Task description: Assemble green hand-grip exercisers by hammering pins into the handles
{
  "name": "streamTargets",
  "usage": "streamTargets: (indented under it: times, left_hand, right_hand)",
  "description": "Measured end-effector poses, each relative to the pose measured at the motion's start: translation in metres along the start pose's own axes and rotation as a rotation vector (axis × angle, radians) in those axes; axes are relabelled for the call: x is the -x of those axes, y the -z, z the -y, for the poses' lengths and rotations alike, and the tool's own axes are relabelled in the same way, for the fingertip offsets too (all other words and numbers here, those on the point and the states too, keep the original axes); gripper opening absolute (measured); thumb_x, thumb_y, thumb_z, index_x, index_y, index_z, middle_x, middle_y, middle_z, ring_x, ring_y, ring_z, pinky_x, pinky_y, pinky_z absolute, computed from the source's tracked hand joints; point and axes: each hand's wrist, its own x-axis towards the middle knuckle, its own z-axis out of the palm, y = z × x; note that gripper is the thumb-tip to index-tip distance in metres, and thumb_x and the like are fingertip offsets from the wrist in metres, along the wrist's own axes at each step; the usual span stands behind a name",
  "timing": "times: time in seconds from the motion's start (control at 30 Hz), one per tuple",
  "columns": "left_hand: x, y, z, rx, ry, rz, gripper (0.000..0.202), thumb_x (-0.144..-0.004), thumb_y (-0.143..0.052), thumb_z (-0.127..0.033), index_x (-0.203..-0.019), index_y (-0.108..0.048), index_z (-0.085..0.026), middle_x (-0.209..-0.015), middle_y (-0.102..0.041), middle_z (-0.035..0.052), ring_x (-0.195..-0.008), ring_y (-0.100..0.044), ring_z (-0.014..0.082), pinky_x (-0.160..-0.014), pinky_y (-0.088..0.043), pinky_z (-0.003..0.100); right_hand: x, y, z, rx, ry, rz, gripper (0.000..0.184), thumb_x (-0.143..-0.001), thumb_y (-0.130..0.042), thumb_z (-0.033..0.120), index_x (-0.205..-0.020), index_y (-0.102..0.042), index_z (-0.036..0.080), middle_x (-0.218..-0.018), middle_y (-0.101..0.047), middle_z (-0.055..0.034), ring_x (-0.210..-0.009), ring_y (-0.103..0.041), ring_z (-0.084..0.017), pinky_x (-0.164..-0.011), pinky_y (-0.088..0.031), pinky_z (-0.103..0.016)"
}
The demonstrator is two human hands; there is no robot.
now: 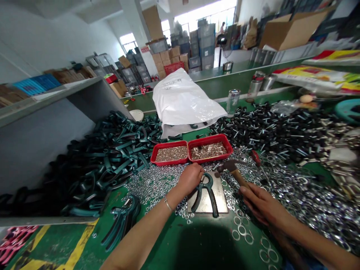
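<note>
A teal-and-black pair of garden pruner handles (214, 200) lies spread on a square metal plate (206, 207), its head toward the far edge. My left hand (192, 178) is closed at the pruner's upper end, fingertips pinched beside its small spring; what they hold is hidden. My right hand (257, 202) wraps round the wooden handle of a hammer (234, 170). The hammer's dark head is just right of the pruner, above the plate's far right corner. Another teal pruner (123, 221) lies on the green table left of my left forearm.
Two red trays (169, 162) of small metal pins stand beyond the plate. Loose nuts and rings (243, 229) spread around it. Teal handles (123, 150) are heaped left, black-headed bolts (261, 125) right. A white sack (185, 97) lies behind; a grey shelf (50, 98) stands left.
</note>
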Motion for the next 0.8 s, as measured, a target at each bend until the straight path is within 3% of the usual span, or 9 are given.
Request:
streamTargets:
  times: [0.1, 0.2, 0.3, 0.37, 0.5, 0.57, 0.67, 0.73, 0.8]
  left_hand:
    - [0.003, -0.004, -0.007, -0.244, -0.154, -0.014, 0.021, -0.094, -0.044, -0.011, -0.090, -0.064, -0.012, -0.092, -0.062, 0.0119, -0.093, -0.057, 0.0252, -0.088, -0.045, 0.040]
    - [0.005, -0.009, -0.009, -0.333, -0.236, -0.023, 0.022, -0.095, -0.041, -0.009, -0.095, -0.062, -0.011, -0.095, -0.061, 0.0123, -0.097, -0.055, 0.0259, -0.093, -0.042, 0.043]
    - [0.013, -0.008, -0.007, -0.267, -0.148, -0.030, 0.016, -0.097, -0.047, -0.019, -0.101, -0.061, -0.012, -0.099, -0.061, 0.0114, -0.098, -0.055, 0.0254, -0.091, -0.044, 0.042]
    - [0.025, -0.005, -0.006, -0.177, -0.059, -0.068, 0.023, -0.095, -0.055, -0.032, -0.107, -0.059, -0.013, -0.104, -0.060, 0.0112, -0.102, -0.054, 0.0258, -0.093, -0.043, 0.042]
    - [0.054, 0.001, -0.007, -0.060, 0.025, -0.081, 0.032, -0.088, -0.064, -0.040, -0.109, -0.059, -0.016, -0.108, -0.060, 0.0099, -0.107, -0.052, 0.0274, -0.098, -0.040, 0.046]
    - [0.060, 0.001, -0.008, -0.033, 0.057, -0.042, 0.032, -0.085, -0.067, -0.039, -0.107, -0.060, -0.016, -0.106, -0.061, 0.0098, -0.106, -0.053, 0.0283, -0.098, -0.040, 0.047]
    - [0.058, 0.001, -0.009, -0.001, 0.116, -0.009, 0.031, -0.083, -0.070, -0.038, -0.103, -0.062, -0.016, -0.104, -0.062, 0.0099, -0.105, -0.055, 0.0286, -0.097, -0.041, 0.046]
    - [0.055, 0.001, -0.009, 0.010, 0.133, -0.012, 0.028, -0.082, -0.071, -0.036, -0.101, -0.062, -0.017, -0.104, -0.063, 0.0099, -0.104, -0.056, 0.0286, -0.096, -0.043, 0.045]
    - [0.053, 0.001, -0.009, 0.023, 0.132, -0.018, 0.028, -0.081, -0.072, -0.035, -0.100, -0.063, -0.016, -0.103, -0.063, 0.0104, -0.104, -0.055, 0.0286, -0.096, -0.043, 0.045]
  right_hand:
    - [0.003, -0.001, 0.002, 0.056, 0.018, 0.003, 0.044, -0.086, -0.051, 0.067, -0.098, -0.047, 0.025, -0.056, -0.044, 0.0096, -0.034, -0.031, -0.006, -0.030, -0.023, -0.018]
    - [0.003, 0.002, 0.005, 0.175, 0.067, 0.039, 0.041, -0.090, -0.044, 0.065, -0.096, -0.050, 0.025, -0.062, -0.051, 0.0062, -0.036, -0.037, -0.007, -0.032, -0.029, -0.021]
    - [0.002, 0.009, 0.018, 0.411, 0.185, 0.092, 0.038, -0.095, -0.038, 0.058, -0.092, -0.054, 0.023, -0.067, -0.057, 0.0011, -0.047, -0.051, -0.013, -0.042, -0.040, -0.026]
    - [0.003, 0.011, 0.034, 0.598, 0.311, 0.096, 0.036, -0.097, -0.037, 0.053, -0.090, -0.055, 0.022, -0.071, -0.062, -0.0026, -0.059, -0.058, -0.018, -0.053, -0.044, -0.030]
    - [0.001, 0.003, 0.067, 0.821, 0.476, -0.009, 0.036, -0.100, -0.030, 0.050, -0.095, -0.053, 0.022, -0.081, -0.066, -0.0070, -0.071, -0.061, -0.021, -0.064, -0.044, -0.032]
    - [-0.008, -0.005, 0.075, 0.910, 0.500, -0.046, 0.037, -0.101, -0.027, 0.049, -0.095, -0.052, 0.022, -0.082, -0.067, -0.0079, -0.071, -0.062, -0.022, -0.065, -0.043, -0.032]
    - [-0.028, -0.012, 0.078, 1.050, 0.468, 0.042, 0.038, -0.100, -0.031, 0.048, -0.090, -0.056, 0.021, -0.081, -0.068, -0.0090, -0.073, -0.063, -0.024, -0.067, -0.044, -0.033]
    - [-0.037, -0.013, 0.078, 1.044, 0.479, 0.108, 0.040, -0.100, -0.031, 0.048, -0.089, -0.058, 0.021, -0.083, -0.069, -0.0085, -0.076, -0.064, -0.023, -0.069, -0.044, -0.032]
    - [-0.040, -0.012, 0.076, 0.998, 0.518, 0.077, 0.042, -0.101, -0.027, 0.049, -0.094, -0.058, 0.021, -0.084, -0.069, -0.0076, -0.077, -0.064, -0.022, -0.070, -0.045, -0.032]
